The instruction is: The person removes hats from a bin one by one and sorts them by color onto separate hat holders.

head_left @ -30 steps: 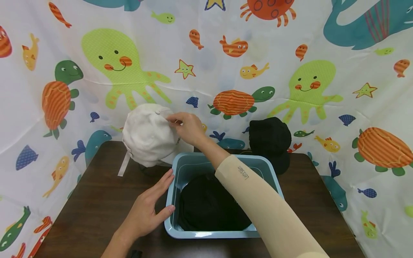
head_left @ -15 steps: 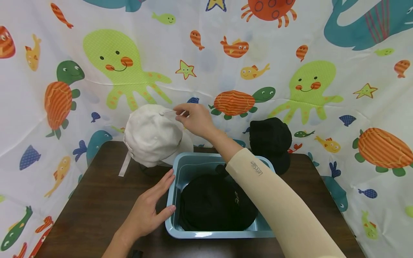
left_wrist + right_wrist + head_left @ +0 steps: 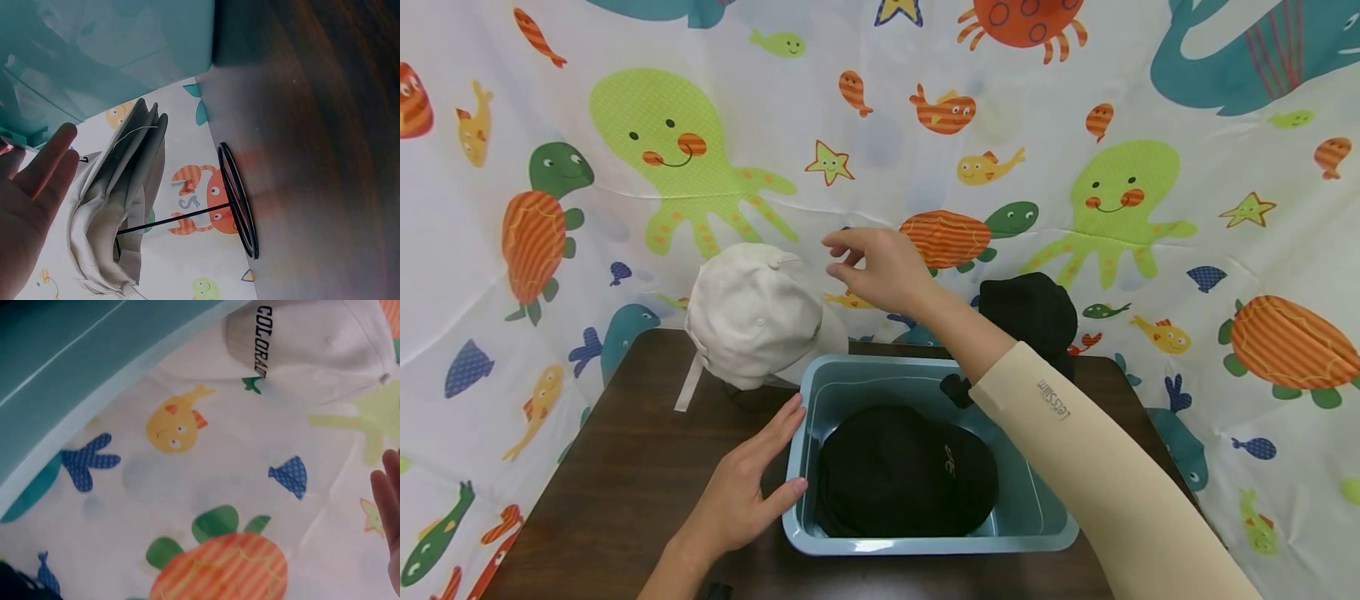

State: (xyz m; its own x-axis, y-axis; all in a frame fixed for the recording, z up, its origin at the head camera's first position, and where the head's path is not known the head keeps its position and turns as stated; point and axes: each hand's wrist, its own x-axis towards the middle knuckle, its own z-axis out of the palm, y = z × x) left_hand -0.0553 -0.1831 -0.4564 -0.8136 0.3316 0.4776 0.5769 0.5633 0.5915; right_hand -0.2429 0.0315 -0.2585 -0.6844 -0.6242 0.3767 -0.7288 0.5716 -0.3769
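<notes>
My left hand (image 3: pixel 741 492) rests its spread, straight fingers against the left rim of a light blue plastic basin (image 3: pixel 925 546). Inside the basin lies a black baseball cap (image 3: pixel 880 471) with small light lettering. Behind the basin's left corner, a white baseball cap (image 3: pixel 752 317) hangs with its brim to the right. The left wrist view shows several layers of pale cap fabric (image 3: pixel 140 169) on a black wire stand (image 3: pixel 237 206), with a thin thread across them. Just right of the white cap, my right hand (image 3: pixel 883 267) hovers with fingers slightly bent, holding nothing.
At the back right, another black cap (image 3: pixel 1022 312) is partly behind my right forearm. A white curtain (image 3: pixel 880 167) printed with sea animals rises behind the dark wooden table (image 3: pixel 625 467). A white strap (image 3: pixel 688 383) dangles below the white cap.
My right hand has drawn back from the top of the white cap to the right, its thumb and fingers parting. A thread at the cap's top stretched toward them earlier. My left hand stays put.
</notes>
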